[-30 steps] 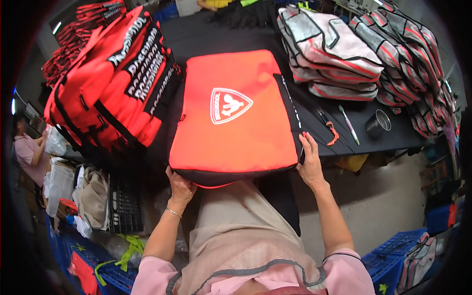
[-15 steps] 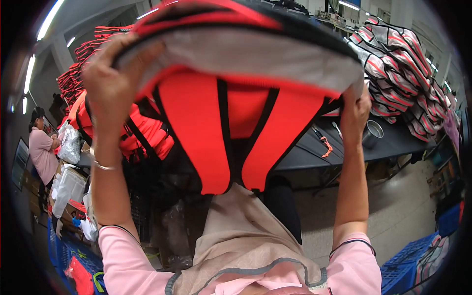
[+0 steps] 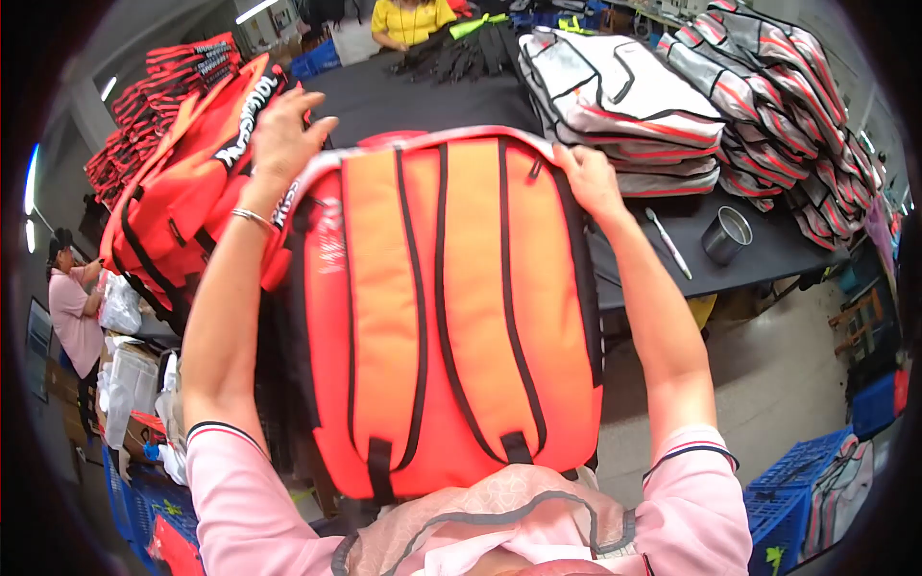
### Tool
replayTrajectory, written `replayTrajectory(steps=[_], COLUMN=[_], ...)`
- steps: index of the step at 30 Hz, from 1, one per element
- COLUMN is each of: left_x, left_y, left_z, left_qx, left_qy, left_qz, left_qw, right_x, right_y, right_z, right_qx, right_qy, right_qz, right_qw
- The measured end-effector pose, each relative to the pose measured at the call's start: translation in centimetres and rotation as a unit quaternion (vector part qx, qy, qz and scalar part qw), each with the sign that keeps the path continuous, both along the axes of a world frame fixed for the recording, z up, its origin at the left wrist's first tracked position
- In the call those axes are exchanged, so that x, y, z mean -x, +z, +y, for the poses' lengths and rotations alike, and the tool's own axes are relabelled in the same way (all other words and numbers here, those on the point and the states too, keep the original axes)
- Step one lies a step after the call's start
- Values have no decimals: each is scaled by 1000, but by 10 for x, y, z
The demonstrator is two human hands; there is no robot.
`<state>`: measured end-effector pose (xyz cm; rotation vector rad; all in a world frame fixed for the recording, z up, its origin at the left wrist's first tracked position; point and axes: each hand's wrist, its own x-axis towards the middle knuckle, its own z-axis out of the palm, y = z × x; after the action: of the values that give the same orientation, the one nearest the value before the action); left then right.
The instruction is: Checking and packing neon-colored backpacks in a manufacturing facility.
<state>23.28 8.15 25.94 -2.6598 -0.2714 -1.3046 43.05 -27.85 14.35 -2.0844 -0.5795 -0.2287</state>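
A red backpack (image 3: 567, 288) with two orange, black-edged shoulder straps (image 3: 375, 288) lies against my front, its strap side facing up. At its upper right corner, my right hand (image 3: 591, 182) has its fingers closed round the edge. My left hand (image 3: 286, 144) is off the fabric just beyond the upper left corner, fingers apart and holding nothing. Close by that hand, more red bags (image 3: 182, 211) with black trim are heaped on the left of the table.
Grey-white bags with red trim (image 3: 634, 106) are stacked on the black table (image 3: 384, 101), at right. A metal cup (image 3: 727, 235) and a white pen-like tool (image 3: 669, 245) lie near its front edge. Blue crates (image 3: 792, 490) stand low at right. Co-workers stand far left (image 3: 75, 312) and across the table (image 3: 411, 24).
The backpack has come down from its raised, tilted position to a flatter one, strap side showing. My left hand has let go of its edge; my right hand still grips it.
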Motion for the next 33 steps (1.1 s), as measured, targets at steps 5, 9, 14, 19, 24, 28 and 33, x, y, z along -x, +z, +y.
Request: replayTrajectory(steps=[5,9,14,19,24,28,33], left_x=[-5,36,34,33,7,-43,-77], left_y=[-148,-237,-240,-240,-226,-128,-69], left_z=[-115,-162,-166,-164,-138,-133,-142], left_qx=[214,44,75,101,315,115,38], left_qy=[-307,-247,-263,-293,-353,-302,-284], left_qz=[266,396,385,343,129,-59,56], left_qw=[889,883,881,887,872,945,957], right_x=[-14,-19,-39,-55,-32,12,60], right_y=[-71,-89,-113,-114,-81,-30,1], right_z=[0,23,54,71,72,62,60], right_qx=[-10,1,131,234,215,98,16], right_qy=[-2,54,14,-30,-37,-77,-78], right_qz=[41,15,-174,-128,-215,-393,-514], right_qw=[999,998,976,963,952,911,854])
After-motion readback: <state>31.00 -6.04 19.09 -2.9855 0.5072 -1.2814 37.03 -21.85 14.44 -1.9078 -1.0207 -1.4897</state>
